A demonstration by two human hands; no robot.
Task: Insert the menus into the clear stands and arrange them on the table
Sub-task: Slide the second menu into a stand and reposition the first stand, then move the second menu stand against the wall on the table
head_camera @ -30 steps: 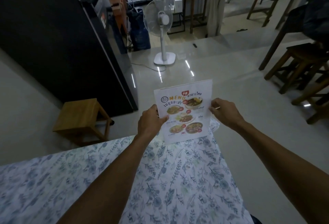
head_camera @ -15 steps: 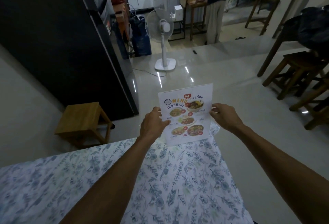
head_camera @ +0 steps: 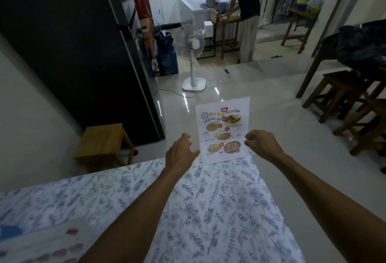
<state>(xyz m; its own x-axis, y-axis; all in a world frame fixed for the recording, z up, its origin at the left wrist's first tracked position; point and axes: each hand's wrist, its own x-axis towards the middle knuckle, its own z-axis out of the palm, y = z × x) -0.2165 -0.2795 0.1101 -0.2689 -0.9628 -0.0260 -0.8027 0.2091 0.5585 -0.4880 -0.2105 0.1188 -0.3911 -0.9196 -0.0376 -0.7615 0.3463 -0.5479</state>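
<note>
One menu (head_camera: pixel 223 130) is sitting inside one clear stand (head_camera: pixel 246 104), and the assembly is standing upright at the far edge of the tabletop (head_camera: pixel 208 200), just above centre of the frame. Its long axis is running vertically, with the printed face turned toward the camera.

The left hand (head_camera: pixel 180 154) is hovering at the lower left side of the stand, fingers loosely spread; its thumb tip is appearing to graze the lower left edge, though contact cannot be confirmed. The right hand (head_camera: pixel 261 143) is hovering at the right edge, about mid-height, fingers curled and slightly parted, gripping nothing. Neither hand is clamping the stand; the stand is bearing its own weight.

The stand is lying directly ahead of both hands, between them. Both are about equally near.

Count in view: one menu, one stand, two hands. At the lower left of the frame a blurred flat sheet (head_camera: pixel 41 248) is lying on the tabletop; its identity cannot be determined.

Judgement: the placement of this unit is reaching completion. The stand is sitting close to the tabletop's far edge, so any further nudge away from the person is risking a fall to the floor (head_camera: pixel 271 116).
</note>
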